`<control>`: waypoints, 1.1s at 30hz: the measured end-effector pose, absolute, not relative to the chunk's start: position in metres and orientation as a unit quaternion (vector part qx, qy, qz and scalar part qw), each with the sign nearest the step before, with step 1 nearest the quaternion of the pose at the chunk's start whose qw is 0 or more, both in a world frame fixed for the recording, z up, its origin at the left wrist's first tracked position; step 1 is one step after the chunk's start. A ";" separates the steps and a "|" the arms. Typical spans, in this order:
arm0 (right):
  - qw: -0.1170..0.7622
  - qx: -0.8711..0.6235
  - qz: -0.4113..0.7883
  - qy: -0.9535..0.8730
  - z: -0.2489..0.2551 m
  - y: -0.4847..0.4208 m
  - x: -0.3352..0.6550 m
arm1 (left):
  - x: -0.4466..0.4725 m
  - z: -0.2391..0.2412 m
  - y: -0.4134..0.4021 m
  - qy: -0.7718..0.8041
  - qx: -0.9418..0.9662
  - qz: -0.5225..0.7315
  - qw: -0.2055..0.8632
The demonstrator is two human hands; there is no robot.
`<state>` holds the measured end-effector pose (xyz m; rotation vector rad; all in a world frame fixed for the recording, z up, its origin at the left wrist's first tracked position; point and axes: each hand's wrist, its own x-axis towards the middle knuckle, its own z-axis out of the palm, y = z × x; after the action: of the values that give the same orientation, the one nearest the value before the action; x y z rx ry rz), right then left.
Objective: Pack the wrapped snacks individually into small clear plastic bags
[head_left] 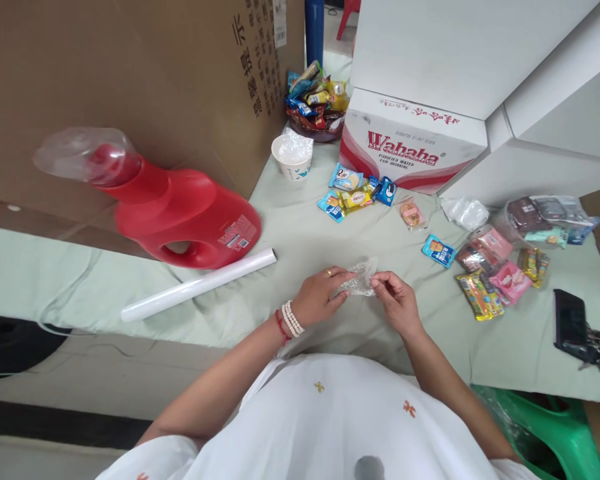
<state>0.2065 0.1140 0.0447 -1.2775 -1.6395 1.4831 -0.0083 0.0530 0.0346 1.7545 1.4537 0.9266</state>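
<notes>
Both my hands hold a small clear plastic bag (360,278) just above the pale green table cloth (290,233). My left hand (321,295) pinches its left side; a ring and bead bracelets show on that hand and wrist. My right hand (397,301) pinches the bag's right edge with thumb and fingertips. Beyond the bag lie several wrapped snacks (353,193), a single pink-wrapped snack (411,215) and a blue one (438,251).
A red detergent jug (180,210) lies on its side at left, with a white roll (200,285) in front of it. Behind stand a white cup (293,157), a snack bowl (316,100) and a Wahaha carton (410,143). More snack packs (497,270) and a phone (570,319) lie at right.
</notes>
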 end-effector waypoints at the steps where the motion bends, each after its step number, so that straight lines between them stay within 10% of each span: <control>1: 0.295 -0.484 0.552 -0.611 0.045 0.115 0.208 | -0.010 0.030 0.055 0.560 0.666 0.347 0.349; 14: 0.364 -0.543 0.513 -0.557 0.039 0.119 0.218 | 0.000 0.014 0.054 0.527 0.370 0.444 0.623; 33: 0.324 -0.466 0.609 -0.555 0.053 0.112 0.218 | 0.014 0.054 0.051 0.547 0.270 0.572 0.548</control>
<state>0.2185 0.1121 0.0534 -1.2214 -1.4554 1.5970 0.0139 0.0511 0.0537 0.6403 1.2957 1.3545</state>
